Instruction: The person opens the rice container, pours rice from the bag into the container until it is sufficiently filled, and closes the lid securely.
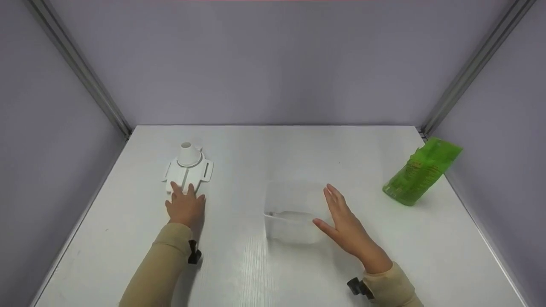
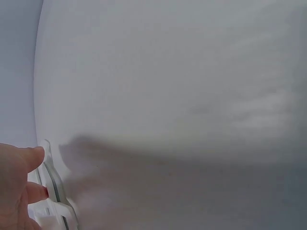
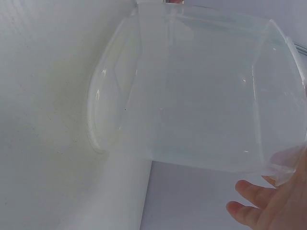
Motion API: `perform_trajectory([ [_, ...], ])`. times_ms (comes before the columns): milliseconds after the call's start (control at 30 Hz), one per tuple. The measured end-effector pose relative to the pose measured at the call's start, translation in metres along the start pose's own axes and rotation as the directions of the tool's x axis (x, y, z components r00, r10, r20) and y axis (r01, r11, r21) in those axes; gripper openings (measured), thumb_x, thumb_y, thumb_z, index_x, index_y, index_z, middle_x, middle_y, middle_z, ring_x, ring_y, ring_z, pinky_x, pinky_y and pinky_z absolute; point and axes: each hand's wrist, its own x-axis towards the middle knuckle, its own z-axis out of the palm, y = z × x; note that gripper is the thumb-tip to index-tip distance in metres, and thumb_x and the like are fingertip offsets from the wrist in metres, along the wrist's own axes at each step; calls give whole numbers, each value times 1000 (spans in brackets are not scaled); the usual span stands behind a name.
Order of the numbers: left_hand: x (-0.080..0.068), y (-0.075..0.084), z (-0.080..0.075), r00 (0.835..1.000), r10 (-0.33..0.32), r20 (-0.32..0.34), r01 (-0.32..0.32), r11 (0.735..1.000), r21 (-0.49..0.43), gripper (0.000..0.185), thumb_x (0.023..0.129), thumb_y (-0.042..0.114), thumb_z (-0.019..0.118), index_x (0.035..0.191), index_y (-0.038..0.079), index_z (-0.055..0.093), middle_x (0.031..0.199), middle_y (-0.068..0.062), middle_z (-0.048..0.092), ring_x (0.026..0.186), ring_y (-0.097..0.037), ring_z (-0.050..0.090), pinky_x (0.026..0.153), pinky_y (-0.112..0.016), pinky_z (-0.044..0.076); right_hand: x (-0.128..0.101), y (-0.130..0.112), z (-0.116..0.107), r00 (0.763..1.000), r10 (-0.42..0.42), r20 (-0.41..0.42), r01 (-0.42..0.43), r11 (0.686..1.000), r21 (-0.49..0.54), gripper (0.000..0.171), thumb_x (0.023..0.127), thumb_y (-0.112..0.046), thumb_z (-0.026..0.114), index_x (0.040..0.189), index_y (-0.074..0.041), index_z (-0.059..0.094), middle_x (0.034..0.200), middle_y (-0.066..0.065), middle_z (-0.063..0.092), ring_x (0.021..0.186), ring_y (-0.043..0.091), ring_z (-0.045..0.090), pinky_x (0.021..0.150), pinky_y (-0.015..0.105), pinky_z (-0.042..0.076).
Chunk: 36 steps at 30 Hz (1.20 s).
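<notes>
At the left of the head view is a white plastic piece (image 1: 197, 174), a flat base with slotted side tabs and a cone-shaped part on top. My left hand (image 1: 186, 208) reaches to its near end, fingers spread and fingertips on it. The left wrist view shows the thumb and a finger right at the edge of this white piece (image 2: 55, 184). In the middle is a clear plastic container (image 1: 292, 230), upright on the table. My right hand (image 1: 350, 230) is at its right side, fingers straight, thumb apart near the front rim. The right wrist view shows fingers beside the container's rim (image 3: 283, 177).
A green printed bag (image 1: 420, 175) lies at the right side of the white table (image 1: 239, 149), its upper end over the table's edge. Grey walls (image 1: 273, 64) enclose the table at the back and both sides.
</notes>
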Motion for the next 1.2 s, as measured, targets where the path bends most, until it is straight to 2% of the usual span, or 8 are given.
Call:
perform_trajectory([
  [367, 1, 7, -2, 999, -16, -41, 19, 998, 64, 62, 99, 36, 37, 144, -5, 24, 144, -41, -7, 130, -53, 17, 102, -66, 14, -4, 0, 1, 1000, -21, -10, 22, 999, 28, 82, 91, -40, 58, 148, -2, 15, 154, 10, 9, 137, 29, 21, 102, 54, 31],
  [633, 8, -1, 3, 997, -23, -76, 25, 999, 27, 61, 98, 36, 39, 144, -4, 27, 145, -39, -6, 131, -51, 17, 103, -65, 12, -4, -1, 0, 1000, -11, 7, 11, 1000, 26, 83, 90, -40, 58, 148, -2, 14, 154, 10, 9, 138, 29, 20, 102, 54, 30],
  [967, 6, 0, 0, 997, -55, -45, 52, 996, -71, 64, 99, 37, 38, 146, -2, 20, 146, -35, -14, 134, -50, 7, 104, -63, 10, -3, -1, 1, 1000, -18, 10, 18, 1000, 20, 82, 90, -39, 59, 148, -1, 14, 154, 10, 9, 138, 29, 18, 102, 54, 30],
  [1067, 3, 0, -1, 998, -45, -37, 42, 996, -81, 65, 98, 37, 39, 147, -2, 18, 146, -35, -14, 135, -50, 4, 104, -64, 10, -3, -1, 1, 1000, -22, 10, 22, 1000, 20, 82, 90, -39, 59, 148, -1, 14, 154, 10, 9, 138, 30, 20, 102, 55, 31],
  [1200, 0, 0, -5, 1000, 0, -17, -1, 999, -52, 67, 99, 39, 38, 146, -3, 18, 145, -37, -15, 134, -51, 2, 102, -67, 10, -4, 0, 0, 1000, -20, 19, 20, 999, 40, 82, 91, -42, 57, 149, -4, 13, 154, 8, 8, 138, 29, 20, 102, 54, 30],
])
